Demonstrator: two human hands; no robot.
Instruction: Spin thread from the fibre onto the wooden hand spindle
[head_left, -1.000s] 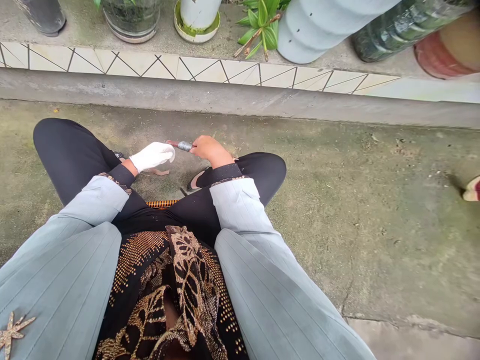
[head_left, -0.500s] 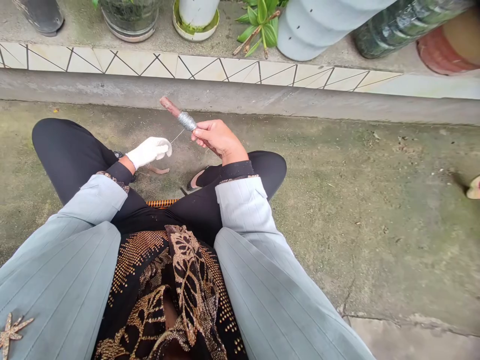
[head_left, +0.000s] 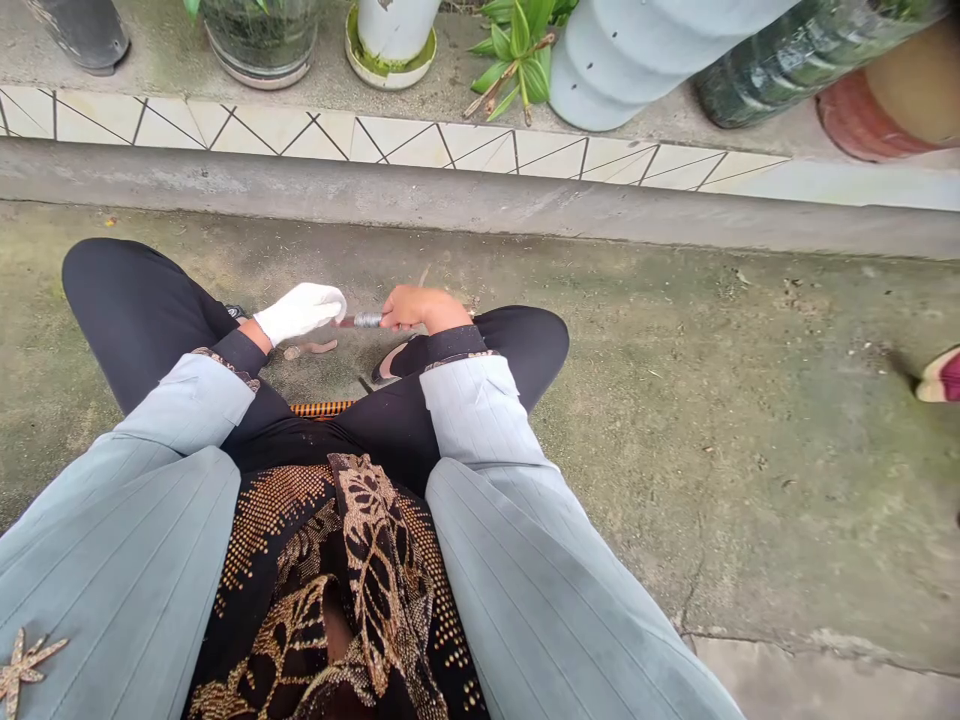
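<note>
I sit low over a mossy concrete floor, knees apart. My right hand (head_left: 416,305) is bare and closed round a short stick (head_left: 366,320) that has grey thread wound about its middle. The stick lies level and points left, its far end touching my left hand (head_left: 304,310). That hand wears a white glove, and its fingers are curled at the stick's tip. Whether they pinch the thread is hidden by the glove. Both hands hover between my knees, just above the ground.
A small brownish scrap (head_left: 311,348) lies on the floor under my hands. A raised tiled ledge (head_left: 480,145) runs across the far side, bearing plant pots (head_left: 390,35) and a white perforated planter (head_left: 622,60). Someone's foot (head_left: 941,378) shows at the right edge.
My right hand has come down and left from its raised position, bringing the stick from an upward tilt to level, so its tip meets the gloved hand again.
</note>
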